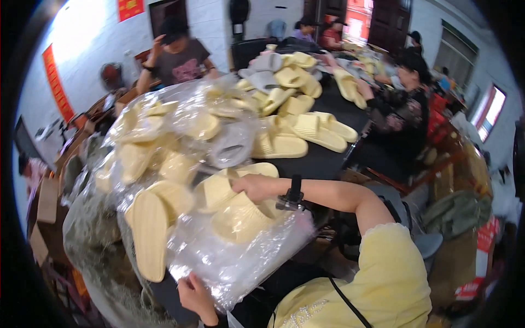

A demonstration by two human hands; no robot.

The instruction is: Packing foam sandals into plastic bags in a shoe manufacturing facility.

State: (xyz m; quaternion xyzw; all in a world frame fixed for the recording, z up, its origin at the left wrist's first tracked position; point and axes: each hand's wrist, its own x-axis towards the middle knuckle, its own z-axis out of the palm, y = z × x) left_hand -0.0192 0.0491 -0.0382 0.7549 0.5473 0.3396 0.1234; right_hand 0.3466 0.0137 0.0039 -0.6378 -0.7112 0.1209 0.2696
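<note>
My right hand [259,187], with a black strap and small device at the wrist, is closed on a pale yellow slipper [217,188], its fingertips hidden at the strap. Just below it, another yellow slipper [240,218] lies at the mouth of a clear plastic bag [219,262], partly under the film. My left hand [197,298] pinches the near left edge of that bag. To its left a yellow slipper [150,235] lies sole up, overhanging the table edge. Behind are bagged yellow slippers [178,167] and a bagged grey slipper [228,146].
Loose yellow slippers [322,131] and grey slippers [261,79] cover the dark table [328,101] farther back. A person [404,109] at the right handles slippers; another person [178,57] sits at the far left. Sacking [98,246] hangs at the left, and cardboard boxes [451,273] stand at the right.
</note>
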